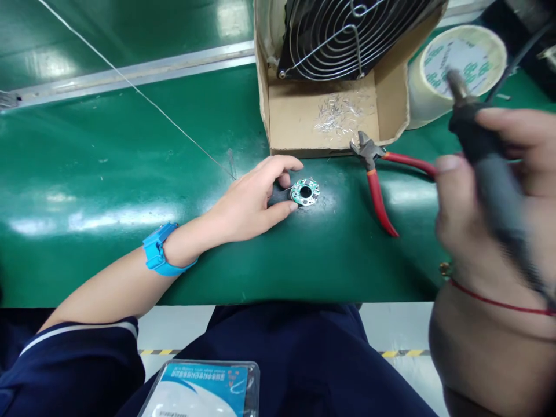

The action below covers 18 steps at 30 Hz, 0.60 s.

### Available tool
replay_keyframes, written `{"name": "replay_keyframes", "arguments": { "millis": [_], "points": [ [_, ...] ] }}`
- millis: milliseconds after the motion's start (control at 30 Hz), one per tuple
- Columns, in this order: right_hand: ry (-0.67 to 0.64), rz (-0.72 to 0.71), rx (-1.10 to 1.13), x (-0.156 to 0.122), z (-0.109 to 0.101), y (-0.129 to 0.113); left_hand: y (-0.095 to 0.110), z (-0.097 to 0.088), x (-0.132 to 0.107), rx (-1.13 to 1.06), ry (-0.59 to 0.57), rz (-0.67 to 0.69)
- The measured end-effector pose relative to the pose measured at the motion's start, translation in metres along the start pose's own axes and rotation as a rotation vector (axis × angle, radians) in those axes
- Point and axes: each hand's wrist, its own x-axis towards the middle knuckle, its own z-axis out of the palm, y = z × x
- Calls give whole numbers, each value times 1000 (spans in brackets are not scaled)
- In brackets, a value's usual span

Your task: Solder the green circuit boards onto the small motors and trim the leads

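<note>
My left hand (252,200) rests on the green bench, its fingers pinched around a small dark part that carries a round green circuit board (305,192). A blue wrist strap (160,250) sits on that wrist. Close to the camera at the right, my right hand (478,197) is wrapped around a soldering iron (486,156), whose tip points up and away towards a tape roll. The iron is held well above and to the right of the board.
Red-handled cutters (382,179) lie on the green mat (108,191) right of the board. Behind stand an open cardboard box (321,116) with metal clippings, a black fan with a wire guard (347,35), and a tape roll (456,69). A thin solder wire (143,95) crosses the mat. A plastic packet (204,388) lies on my lap.
</note>
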Motion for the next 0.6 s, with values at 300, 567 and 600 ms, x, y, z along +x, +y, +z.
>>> {"name": "replay_keyframes", "arguments": {
  "millis": [300,567,600],
  "points": [
    [80,26,-31,-6,8,16,7,7,1,283,-88,-13],
    [-34,144,213,-9,16,25,9,9,1,245,-41,-28],
    [-69,110,211,-10,18,24,10,8,1,222,-36,-38]
  ]
}}
